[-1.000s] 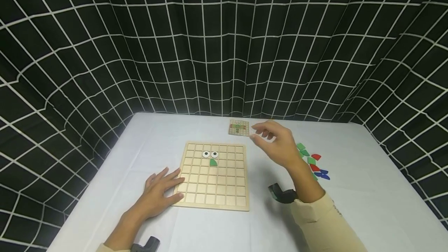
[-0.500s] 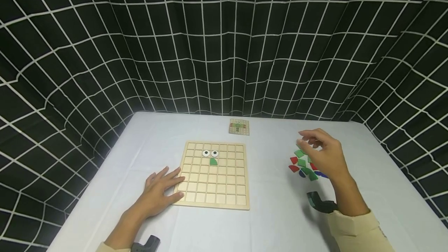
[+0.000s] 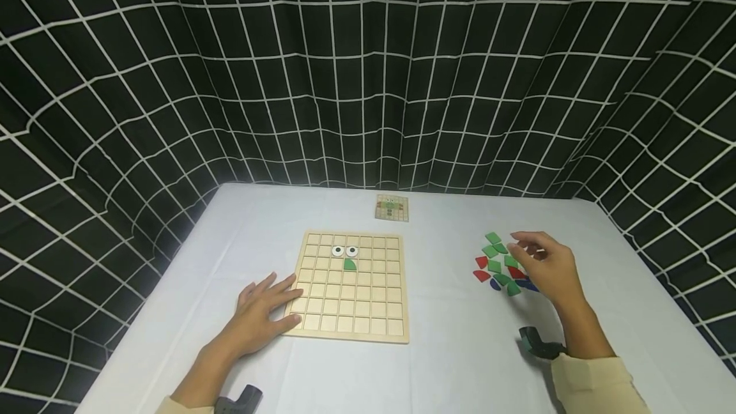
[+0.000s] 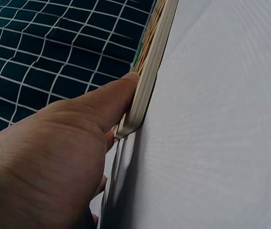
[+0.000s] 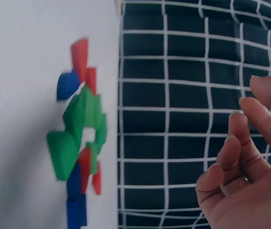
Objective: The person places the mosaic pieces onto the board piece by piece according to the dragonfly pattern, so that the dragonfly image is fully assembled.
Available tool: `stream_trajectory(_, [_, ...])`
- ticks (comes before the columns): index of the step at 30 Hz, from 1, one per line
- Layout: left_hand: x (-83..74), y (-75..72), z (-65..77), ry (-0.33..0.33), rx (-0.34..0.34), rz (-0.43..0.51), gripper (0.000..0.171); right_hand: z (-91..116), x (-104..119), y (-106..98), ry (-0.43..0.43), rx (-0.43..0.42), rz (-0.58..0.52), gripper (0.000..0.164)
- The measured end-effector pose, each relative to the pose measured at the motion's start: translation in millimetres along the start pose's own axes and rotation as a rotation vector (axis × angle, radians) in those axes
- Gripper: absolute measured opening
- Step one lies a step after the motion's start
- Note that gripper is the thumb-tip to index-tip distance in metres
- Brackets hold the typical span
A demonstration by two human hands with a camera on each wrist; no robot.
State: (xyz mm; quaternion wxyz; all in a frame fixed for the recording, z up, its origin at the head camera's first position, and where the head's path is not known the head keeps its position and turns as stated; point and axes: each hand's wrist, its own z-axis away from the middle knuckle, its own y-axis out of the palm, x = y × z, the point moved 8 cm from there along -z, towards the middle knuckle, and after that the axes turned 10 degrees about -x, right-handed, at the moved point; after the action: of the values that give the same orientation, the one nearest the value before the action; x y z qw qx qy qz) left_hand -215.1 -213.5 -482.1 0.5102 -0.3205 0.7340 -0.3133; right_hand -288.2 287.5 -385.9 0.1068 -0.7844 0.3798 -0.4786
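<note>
A wooden grid board lies on the table. Two round eye pieces and one green quarter-round piece sit in its cells. My left hand rests on the board's left edge, fingers spread; in the left wrist view its thumb touches the board's rim. To the right, my right hand hovers over loose green pieces, red pieces and blue pieces, partly covering them. In the right wrist view, its fingers are loosely bent and nothing shows between them.
A small pattern card with a coloured figure on a grid lies behind the board. White cloth covers the table. Black curtain with white grid lines hangs at the back and sides. Dark wrist devices sit beneath both wrists.
My right hand has moved right, from beside the pattern card to over the loose pieces, and lowered slightly. More pieces show now. My left hand stays on the board.
</note>
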Motion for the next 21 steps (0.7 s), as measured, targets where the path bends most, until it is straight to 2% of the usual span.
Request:
stream_trajectory(6, [1.7, 2.1, 0.8, 0.001, 0.006, 0.001, 0.052, -11.2, -42.9, 11.0, 0.101, 0.034, 0.023, 0.033])
stream_trajectory(8, [2.0, 2.5, 0.7, 0.003, 0.006, 0.003, 0.053, -13.9, -47.2, 13.8, 0.120, 0.065, 0.051, 0.037])
stream_trajectory(15, [2.8, 3.4, 0.2, -0.004, 0.006, -0.001, 0.053, -21.6, -56.0, 25.2, 0.129, 0.146, 0.146, 0.032])
stream_trajectory(21, [3.4, 3.6, 0.6, -0.009, 0.012, -0.003, 0.054, -20.4, -69.4, 36.4, 0.159, 0.226, 0.183, 0.030])
